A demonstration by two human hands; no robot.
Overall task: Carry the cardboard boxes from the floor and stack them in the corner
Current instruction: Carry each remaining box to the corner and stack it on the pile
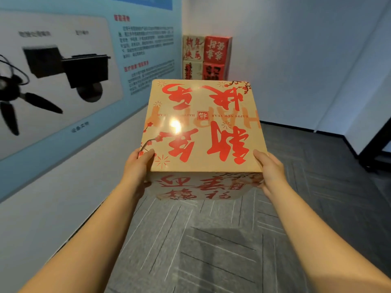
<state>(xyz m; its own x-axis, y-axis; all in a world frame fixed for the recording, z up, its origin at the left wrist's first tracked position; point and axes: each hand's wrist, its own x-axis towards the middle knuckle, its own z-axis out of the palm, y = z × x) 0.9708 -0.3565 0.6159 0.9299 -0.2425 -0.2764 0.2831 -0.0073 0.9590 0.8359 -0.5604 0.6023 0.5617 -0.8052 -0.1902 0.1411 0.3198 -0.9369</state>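
Grey ribbed carpet; hands grip glossy cardboard box.

Carried box between left hand and right hand; stacked boxes behind in the corner.

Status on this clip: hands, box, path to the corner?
Left hand and right hand grip the tan cardboard box with red lettering, off the floor. Stack of tan and red boxes ahead in the corner. Visible grey carpet unobstructed.
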